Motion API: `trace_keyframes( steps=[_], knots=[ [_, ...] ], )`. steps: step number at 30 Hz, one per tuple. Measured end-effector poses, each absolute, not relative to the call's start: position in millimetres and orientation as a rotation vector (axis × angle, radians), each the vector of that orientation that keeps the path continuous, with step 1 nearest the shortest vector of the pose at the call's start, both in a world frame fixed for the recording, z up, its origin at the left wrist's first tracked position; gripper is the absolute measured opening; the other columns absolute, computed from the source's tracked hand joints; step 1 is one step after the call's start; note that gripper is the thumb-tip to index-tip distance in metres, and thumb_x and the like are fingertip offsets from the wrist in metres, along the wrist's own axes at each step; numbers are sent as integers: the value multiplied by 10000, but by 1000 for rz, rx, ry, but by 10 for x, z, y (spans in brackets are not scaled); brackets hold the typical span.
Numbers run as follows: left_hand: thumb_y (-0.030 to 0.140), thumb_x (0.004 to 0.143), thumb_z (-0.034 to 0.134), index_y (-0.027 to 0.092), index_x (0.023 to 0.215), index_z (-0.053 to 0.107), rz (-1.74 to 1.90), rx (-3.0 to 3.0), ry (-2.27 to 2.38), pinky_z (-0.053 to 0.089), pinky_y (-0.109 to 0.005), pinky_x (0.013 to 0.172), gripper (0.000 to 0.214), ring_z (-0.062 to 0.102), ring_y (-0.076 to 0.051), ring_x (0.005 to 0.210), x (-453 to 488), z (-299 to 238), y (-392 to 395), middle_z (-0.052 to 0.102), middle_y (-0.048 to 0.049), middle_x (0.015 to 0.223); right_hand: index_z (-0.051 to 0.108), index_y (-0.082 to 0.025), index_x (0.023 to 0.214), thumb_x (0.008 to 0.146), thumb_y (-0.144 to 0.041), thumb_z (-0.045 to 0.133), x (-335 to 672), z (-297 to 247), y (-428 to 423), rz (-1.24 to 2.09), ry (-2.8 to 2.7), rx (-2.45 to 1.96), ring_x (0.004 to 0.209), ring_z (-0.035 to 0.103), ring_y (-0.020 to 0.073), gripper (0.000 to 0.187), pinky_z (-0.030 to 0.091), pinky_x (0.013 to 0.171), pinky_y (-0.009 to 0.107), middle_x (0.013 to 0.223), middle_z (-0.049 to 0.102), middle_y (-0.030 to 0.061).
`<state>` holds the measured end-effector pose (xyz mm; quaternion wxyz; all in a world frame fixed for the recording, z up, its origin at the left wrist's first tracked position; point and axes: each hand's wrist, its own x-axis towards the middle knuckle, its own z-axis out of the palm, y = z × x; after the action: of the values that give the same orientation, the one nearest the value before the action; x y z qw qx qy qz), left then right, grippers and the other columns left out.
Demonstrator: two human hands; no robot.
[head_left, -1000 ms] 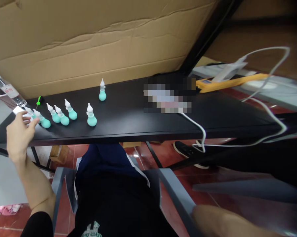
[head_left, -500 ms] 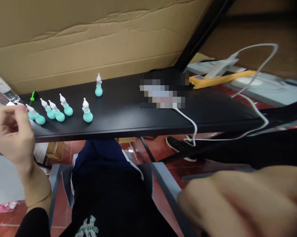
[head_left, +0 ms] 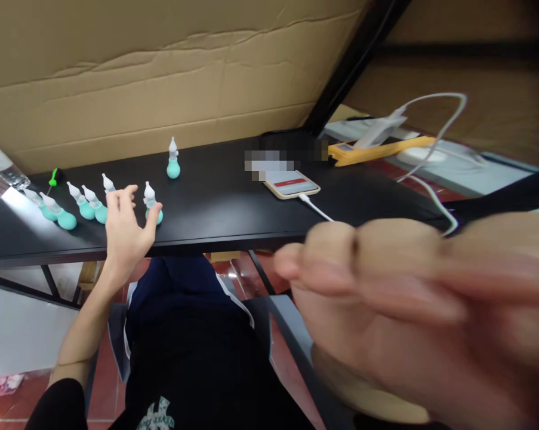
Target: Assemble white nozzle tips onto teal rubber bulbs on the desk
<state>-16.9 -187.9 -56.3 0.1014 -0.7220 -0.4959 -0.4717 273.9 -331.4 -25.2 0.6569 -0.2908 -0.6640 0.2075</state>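
Note:
My left hand (head_left: 128,224) reaches over the black table, thumb and fingers apart. Its thumb overlaps the teal bulb of an upright nasal aspirator (head_left: 150,194) with a white tip; whether it presses on it I cannot tell. Behind the fingers, another aspirator (head_left: 107,182) is mostly hidden. Several more teal-and-white aspirators (head_left: 66,219) lean or lie to the left, and one aspirator (head_left: 173,167) stands farther back. My right hand (head_left: 385,310) is large, close to the camera and partly blurred. Its fingers are curled in, and its right side leaves the picture, so anything inside is hidden.
A phone (head_left: 291,184) with a white cable lies on the black table (head_left: 215,197). A green-handled tool (head_left: 53,177) and a water bottle (head_left: 3,164) are at the left end. Cardboard (head_left: 162,77) walls the back; a yellow bar-shaped object (head_left: 376,149) lies at right.
My left hand has moved right from the left end of the row to the upright aspirator, and its fingers have opened. My right hand has risen and come nearer the camera.

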Motion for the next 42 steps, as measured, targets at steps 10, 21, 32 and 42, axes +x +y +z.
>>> trace_keyframes(
  steps=[10, 21, 32, 42],
  knots=[
    [262, 1221, 576, 233, 1420, 777, -950, -2520, -797, 632, -391, 915, 284, 778, -249, 1031, -91, -501, -1988, 804, -94, 1179, 874, -258, 1279, 1161, -384, 770, 2305, -419, -2467, 247, -1756, -874, 1054, 860, 287, 201, 734, 980, 432, 1247, 902, 106],
    [261, 1231, 653, 227, 1273, 739, -942, -2335, -586, 578, -390, 832, 101, 782, -228, 898, -153, -393, -2072, 838, -69, 1054, 861, -228, 1049, 1160, -356, 693, 2400, -345, -2302, 808, -1906, -779, 594, 706, 152, 239, 580, 672, 276, 748, 783, -22],
    [394, 1267, 657, 250, 1275, 781, -863, -2407, -652, 577, -378, 857, 190, 777, -217, 909, -328, -345, -2016, 843, -65, 1071, 714, -265, 1171, 1106, -531, 805, 2428, -423, -2152, 767, -1798, -942, 616, 681, 189, 289, 527, 659, 313, 774, 779, -29],
    [415, 1298, 587, 189, 1160, 783, -581, -2400, -801, 520, -365, 791, 329, 765, -208, 813, -273, -616, -1727, 839, -59, 1020, 698, -218, 1172, 1191, -259, 684, 2770, -764, -1626, -170, -1937, -1736, 999, 840, 369, 47, 392, 723, 383, 1118, 881, 173]
  ],
)
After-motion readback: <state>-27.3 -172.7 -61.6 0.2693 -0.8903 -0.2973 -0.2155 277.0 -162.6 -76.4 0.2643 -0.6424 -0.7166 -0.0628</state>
